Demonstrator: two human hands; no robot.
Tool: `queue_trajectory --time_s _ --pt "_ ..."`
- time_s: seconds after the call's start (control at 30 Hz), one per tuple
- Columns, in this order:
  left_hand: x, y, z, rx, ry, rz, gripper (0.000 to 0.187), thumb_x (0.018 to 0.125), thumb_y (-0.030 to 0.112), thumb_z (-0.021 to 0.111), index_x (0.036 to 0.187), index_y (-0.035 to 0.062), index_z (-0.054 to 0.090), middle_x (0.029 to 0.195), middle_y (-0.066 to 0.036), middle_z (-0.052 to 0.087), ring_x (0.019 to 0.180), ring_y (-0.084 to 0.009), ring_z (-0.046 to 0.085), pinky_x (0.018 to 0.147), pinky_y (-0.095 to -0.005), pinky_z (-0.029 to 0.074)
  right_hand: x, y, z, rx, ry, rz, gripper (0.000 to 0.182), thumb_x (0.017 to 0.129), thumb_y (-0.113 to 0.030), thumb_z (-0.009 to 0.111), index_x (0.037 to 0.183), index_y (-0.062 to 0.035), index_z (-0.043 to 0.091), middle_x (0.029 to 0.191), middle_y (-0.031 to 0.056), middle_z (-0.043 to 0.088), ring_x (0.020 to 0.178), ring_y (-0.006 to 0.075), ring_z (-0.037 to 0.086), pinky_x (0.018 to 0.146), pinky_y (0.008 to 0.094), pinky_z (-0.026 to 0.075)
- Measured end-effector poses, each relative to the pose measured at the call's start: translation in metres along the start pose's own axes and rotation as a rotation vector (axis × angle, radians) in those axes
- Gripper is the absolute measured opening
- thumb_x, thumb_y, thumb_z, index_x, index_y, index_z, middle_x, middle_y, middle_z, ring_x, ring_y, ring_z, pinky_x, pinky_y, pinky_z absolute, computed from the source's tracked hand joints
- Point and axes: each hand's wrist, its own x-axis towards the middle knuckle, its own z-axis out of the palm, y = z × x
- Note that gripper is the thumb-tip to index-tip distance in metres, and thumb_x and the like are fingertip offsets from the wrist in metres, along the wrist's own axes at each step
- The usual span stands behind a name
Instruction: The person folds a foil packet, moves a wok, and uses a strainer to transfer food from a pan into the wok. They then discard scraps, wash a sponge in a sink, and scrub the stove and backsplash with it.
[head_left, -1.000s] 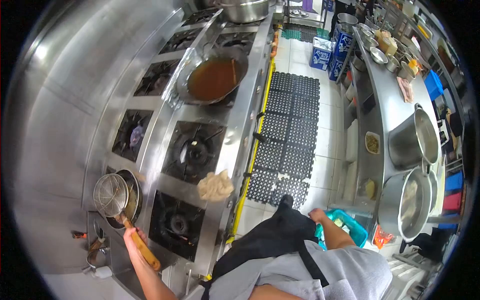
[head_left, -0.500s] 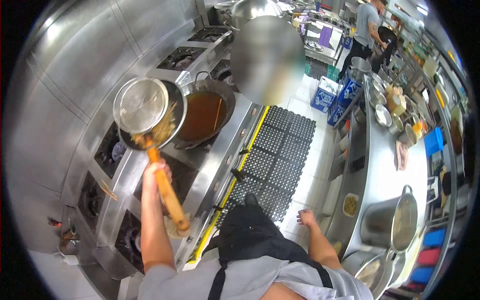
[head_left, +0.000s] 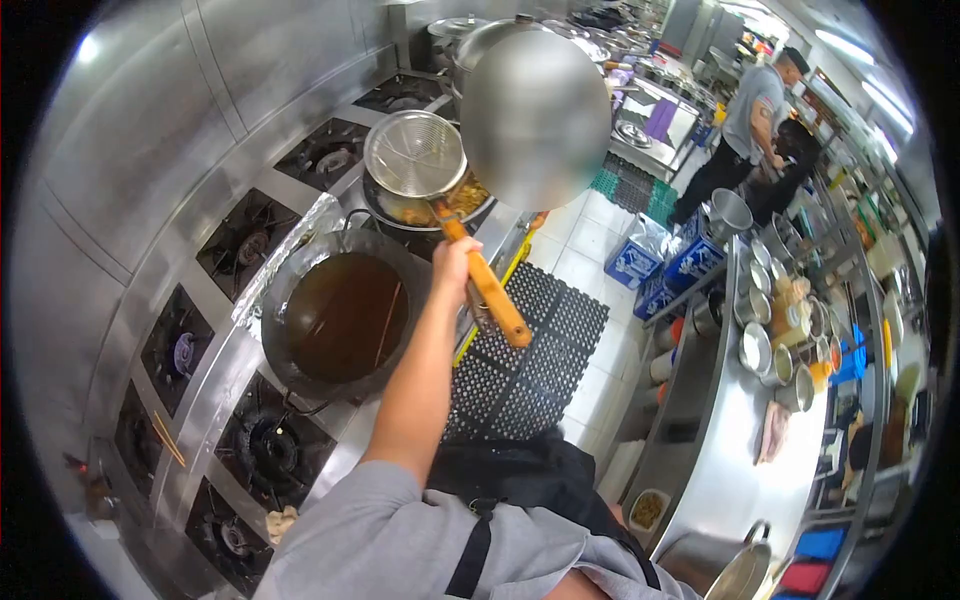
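Note:
My left hand [head_left: 456, 268] is closed around the wooden handle [head_left: 494, 300] of a round wire strainer [head_left: 415, 152]. The strainer lies over a dark pan [head_left: 384, 212] holding yellowish-brown food, which shows at its lower right edge. Whether my fingers also hold the pan's handle I cannot tell. Beside my left forearm a large wok [head_left: 285, 310] holds dark brown liquid with a long thin stick in it. My right hand is out of sight.
Gas burners [head_left: 270, 450] line the steel stove on the left. Large covered pots stand behind the pan. A steel counter [head_left: 700, 500] with bowls, a cloth and a pot runs along the right. A co-worker [head_left: 755, 120] stands at the back right beside blue boxes [head_left: 632, 262].
My left hand, the strainer and the pan have moved forward and right, past the wok. My right hand has left the view. The camera view has shifted.

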Motion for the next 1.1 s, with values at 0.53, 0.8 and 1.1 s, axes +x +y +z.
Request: queue_trajectory --time_s 0.53,0.8,1.1 --pt "0.175 -0.145 0.058 -0.146 0.417 -0.055 0.026 0.074 0.020 0.069 0.091 0.0039 0.056 0.077 -0.008 0.058 0.063 -0.0222 0.058 0.059 -0.0375 0.050 0.346 -0.314 -0.343 0.078 -0.240 -0.115 0.014 0.093 -0.015 0.053 0.096 -0.0017 0.057 0.074 0.0111 0.064 0.052 0.0235 0.060 0.042 0.0392 0.050" --pt "0.164 -0.136 0.081 -0.381 0.145 -0.262 0.080 0.084 0.078 0.049 0.115 0.0050 0.058 0.100 -0.014 0.064 0.086 -0.0245 0.064 0.072 -0.0394 0.054 0.384 -0.489 -0.391 0.160 -0.196 -0.366 0.027 0.092 -0.021 0.058 0.111 -0.0014 0.058 0.082 0.0134 0.068 0.057 0.0236 0.064 0.046 0.0364 0.053" --pt "-0.172 -0.354 -0.017 0.421 0.794 -0.600 0.037 0.097 0.036 0.057 0.106 0.0018 0.069 0.087 -0.009 0.070 0.082 -0.0224 0.068 0.068 -0.0355 0.056 0.495 -0.457 -0.288 -0.609 -0.748 -0.176 0.036 0.087 -0.041 0.051 0.107 -0.0131 0.060 0.094 0.0076 0.061 0.079 0.0297 0.060 0.064 0.0492 0.050"
